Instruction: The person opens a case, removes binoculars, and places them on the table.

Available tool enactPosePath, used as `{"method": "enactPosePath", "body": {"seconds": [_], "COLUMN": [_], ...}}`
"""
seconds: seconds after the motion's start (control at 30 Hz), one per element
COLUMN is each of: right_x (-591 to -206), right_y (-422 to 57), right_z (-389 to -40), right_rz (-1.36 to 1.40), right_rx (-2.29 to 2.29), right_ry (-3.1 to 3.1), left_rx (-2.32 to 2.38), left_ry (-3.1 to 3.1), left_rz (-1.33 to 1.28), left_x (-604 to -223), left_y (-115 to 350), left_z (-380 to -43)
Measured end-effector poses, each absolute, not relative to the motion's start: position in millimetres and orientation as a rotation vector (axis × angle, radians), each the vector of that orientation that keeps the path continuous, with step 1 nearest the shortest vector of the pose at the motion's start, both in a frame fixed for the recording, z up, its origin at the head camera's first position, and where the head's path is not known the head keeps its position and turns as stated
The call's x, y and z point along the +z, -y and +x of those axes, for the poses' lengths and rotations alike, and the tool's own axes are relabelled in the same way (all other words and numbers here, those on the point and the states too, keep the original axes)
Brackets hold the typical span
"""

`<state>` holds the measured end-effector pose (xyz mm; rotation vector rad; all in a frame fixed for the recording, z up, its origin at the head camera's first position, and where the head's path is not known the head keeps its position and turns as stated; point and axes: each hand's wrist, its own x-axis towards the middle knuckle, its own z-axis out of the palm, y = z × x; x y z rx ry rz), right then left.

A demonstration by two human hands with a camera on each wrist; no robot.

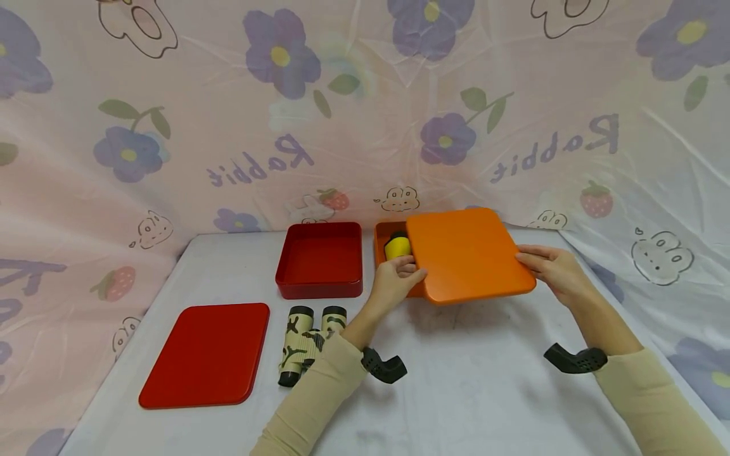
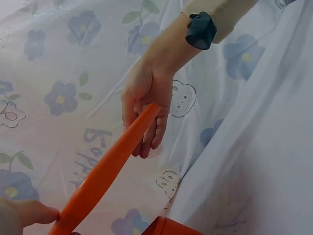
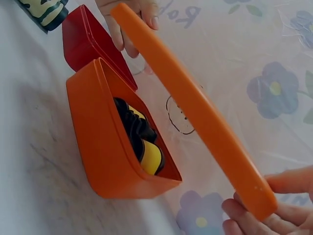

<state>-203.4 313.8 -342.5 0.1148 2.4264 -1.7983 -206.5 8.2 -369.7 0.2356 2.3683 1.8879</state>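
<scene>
An orange lid (image 1: pixel 470 253) hangs tilted above the orange box (image 3: pixel 102 132), apart from it. My left hand (image 1: pixel 393 282) pinches the lid's left edge, thumb on top. At the opposite edge, my right hand (image 1: pixel 553 269) grips it between thumb and fingers. Inside the orange box lie black-and-yellow binoculars (image 3: pixel 142 134); the lid hides most of them in the head view. Left of that box stands an open red box (image 1: pixel 320 259). Camouflage-patterned binoculars (image 1: pixel 296 348) lie on the table in front of it, partly behind my left forearm.
A red lid (image 1: pixel 205 356) lies flat at the left of the white table (image 1: pixel 456 392). Behind the table hangs a curtain (image 1: pixel 353 114) printed with flowers and rabbits. Both wrists wear black camera mounts (image 1: pixel 576 359).
</scene>
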Motion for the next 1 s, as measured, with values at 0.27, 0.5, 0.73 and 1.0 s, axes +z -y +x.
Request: {"method": "enactPosePath", "body": {"seconds": [0.27, 0.5, 0.73, 1.0], "right_x": [-342, -339, -340, -338], "right_y": [-326, -336, -351, -366], "right_z": [-202, -199, -190, -181], "right_rz": [0.069, 0.021, -0.058, -0.082], "right_rx": [-1.604, -1.481, -1.343, -1.194], "right_ry": [-2.509, -2.535, -2.574, -2.610], "left_rx": [1.883, 1.887, 1.879, 1.846], "left_ry": [-2.366, -2.333, -2.289, -2.295], "left_rz": [0.265, 0.260, 0.290, 0.322], "left_x": [-371, -373, -379, -381], "left_y": [-12, -17, -24, -30], "left_z": [-199, -194, -188, -180]}}
